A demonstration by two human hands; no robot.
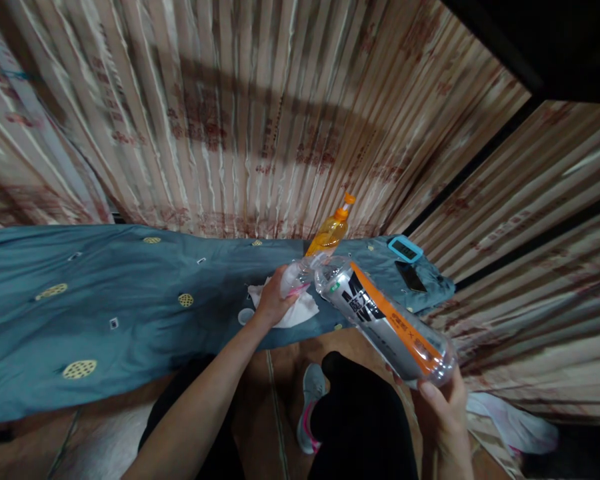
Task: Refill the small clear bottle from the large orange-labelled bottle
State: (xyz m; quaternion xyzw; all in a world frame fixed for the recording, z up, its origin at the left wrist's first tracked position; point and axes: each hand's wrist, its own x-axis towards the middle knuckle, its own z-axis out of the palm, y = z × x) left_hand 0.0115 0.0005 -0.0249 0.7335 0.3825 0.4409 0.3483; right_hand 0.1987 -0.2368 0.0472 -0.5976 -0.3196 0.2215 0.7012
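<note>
My left hand is wrapped round a small clear bottle with a pink mark on it, tilted to the right. My right hand grips the base of a large clear plastic bottle with a silver and orange label. The large bottle slants, its neck down to the left against the small bottle's mouth. Whether liquid passes between them I cannot tell. Below my left hand lies a white cloth. A small round clear cap or cup is beside it. Behind stands a yellow-orange pump bottle.
A teal patterned cloth covers the long low surface. At its right end lie a blue-framed digital clock and a dark phone. Pleated curtains hang behind and to the right. Below are my legs and a grey shoe.
</note>
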